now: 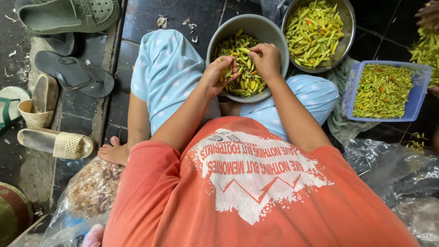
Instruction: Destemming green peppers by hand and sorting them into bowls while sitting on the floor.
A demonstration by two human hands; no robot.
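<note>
Seated on the floor, we pinch light, slippery green chillies (241, 68) by their stem ends, left hand (219, 73) and right hand (266, 58) both closed on them over the grey bowl (274, 34) in our lap.

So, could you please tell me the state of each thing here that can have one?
Grey bowl: in the lap, part full of chillies.
Steel bowl: on the floor, heaped with chillies.
Blue tub: on the floor, filled with chillies.
Left hand: fingers closed on chillies over the grey bowl.
Right hand: fingers pinching a chilli.
Bag: by the foot, holding pale scraps.
</note>
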